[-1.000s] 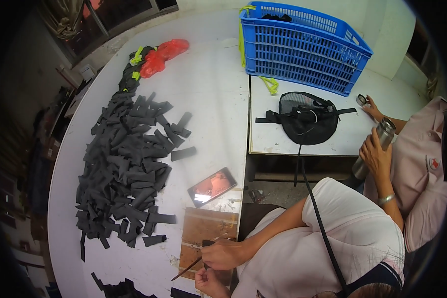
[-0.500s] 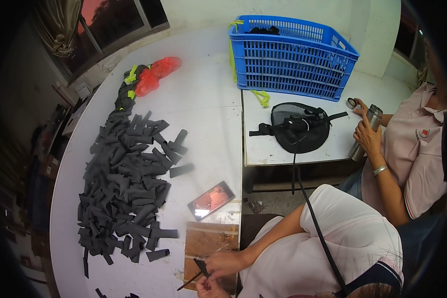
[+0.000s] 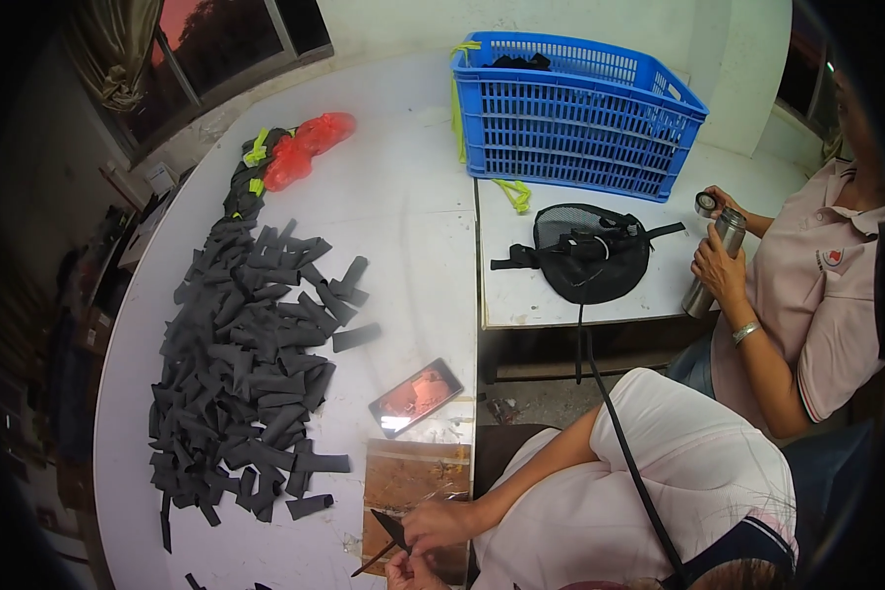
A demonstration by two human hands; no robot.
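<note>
Close to the lower edge, my right hand [image 3: 442, 524] pinches a dark pointed piece of fabric [image 3: 389, 526] over the brown board. Just below it, my left hand [image 3: 413, 572] is closed on the lower end of the same piece. A thin, brownish stick-like thing [image 3: 372, 560] juts out to the left of the fingers; I cannot tell what it is. Left of my hands lies a large heap of dark grey fabric tubes [image 3: 241, 364], some loose at its edges. Beyond the brown board [image 3: 416, 472] lies a phone [image 3: 416, 397] with a lit reflection.
A co-worker at the right holds a steel flask [image 3: 715, 262] and its lid [image 3: 705, 204]. A blue crate [image 3: 570, 128] and a black mesh bag [image 3: 592, 258] stand on the right table. A cable [image 3: 631, 447] runs from the bag across my lap. Red plastic bags [image 3: 305, 152] lie far back.
The dark fabric piece between my hands has turned so that its point sticks out further to the upper left. The co-worker's flask and lid have come closer together.
</note>
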